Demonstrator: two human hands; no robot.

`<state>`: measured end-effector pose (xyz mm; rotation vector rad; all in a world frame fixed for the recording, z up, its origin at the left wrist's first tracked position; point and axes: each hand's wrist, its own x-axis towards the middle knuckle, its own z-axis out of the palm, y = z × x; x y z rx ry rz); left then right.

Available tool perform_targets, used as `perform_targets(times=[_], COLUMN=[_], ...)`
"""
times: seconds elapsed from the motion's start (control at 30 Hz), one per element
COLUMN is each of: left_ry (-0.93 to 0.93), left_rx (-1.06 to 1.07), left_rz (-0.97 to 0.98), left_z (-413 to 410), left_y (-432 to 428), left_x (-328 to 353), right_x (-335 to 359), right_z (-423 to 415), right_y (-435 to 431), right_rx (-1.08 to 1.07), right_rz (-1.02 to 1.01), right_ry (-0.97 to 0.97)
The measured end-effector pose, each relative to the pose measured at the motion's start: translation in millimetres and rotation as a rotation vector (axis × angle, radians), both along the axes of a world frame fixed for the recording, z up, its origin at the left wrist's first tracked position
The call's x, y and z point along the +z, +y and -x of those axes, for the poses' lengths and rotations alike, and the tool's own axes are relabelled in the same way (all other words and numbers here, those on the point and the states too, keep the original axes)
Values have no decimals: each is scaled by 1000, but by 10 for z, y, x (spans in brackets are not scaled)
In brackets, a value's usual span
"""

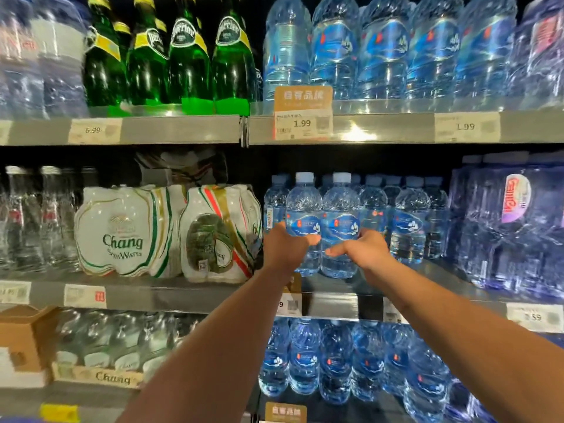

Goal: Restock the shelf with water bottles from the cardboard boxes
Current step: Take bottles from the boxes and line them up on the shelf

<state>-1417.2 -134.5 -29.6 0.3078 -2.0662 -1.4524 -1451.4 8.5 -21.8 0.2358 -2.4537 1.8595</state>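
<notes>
1. Forearms: the left forearm [213,346] enters from 6 o'clock and the right forearm [457,319] from 4 o'clock. Both reach toward the frame's centre.
2. Left grip: the left hand [285,245] holds the left bottle [303,206], with its thumb laid across the front just under the label.
3. Right grip: the right hand [364,248] holds the right bottle [340,206] likewise, with its thumb pointing toward 9 o'clock.
4. Held pair: both are clear ribbed plastic with pale blue caps. Each has a blue label with a white mountain motif and a small red mark. They stand upright and side by side at the front edge of the middle shelf [332,305], just right of centre.
5. Stock: matching bottles [409,221] stand behind the pair and at its 3 o'clock. More like them [335,361] fill the shelf at 6 o'clock.
6. Surroundings: Chang soda water packs [122,233] sit at 9 o'clock and green glass bottles [189,56] at 11 o'clock. At 8 o'clock a cardboard box [24,337] is cut off by the frame edge.
7. Obscured:
   - The fingers of both hands pass behind the bottles, out of sight.
   - The label print is too small to read.
   - Whether the pair's bases touch the shelf cannot be told.
   - The forearms partly cover the price tags [290,305] below.
   - The outer edges of the view are blurred.
</notes>
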Motion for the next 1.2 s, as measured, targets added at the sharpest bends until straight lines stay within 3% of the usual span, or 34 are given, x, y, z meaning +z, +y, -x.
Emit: perform_targets(times=[0.27, 0.4, 0.83, 1.0, 1.2], left_ry=[-149, -233, -183, -167, -184], left_rx=[42, 148, 345, 376, 375], left_rz=[32, 241, 351, 245, 260], left_z=[20, -70, -282, -274, -243], left_y=[-69, -79, -37, -97, -74], left_x=[22, 38, 37, 48, 14], right_x=[-72, -66, -71, -75, -129], right_z=[71, 44, -35, -59, -67], right_y=[-96, -138, -269, -394, -405], right_rx=[12, 40, 14, -4, 0], right_rz=[-144, -173, -220, -240, -179], right_ry=[46, 98, 121, 111, 121])
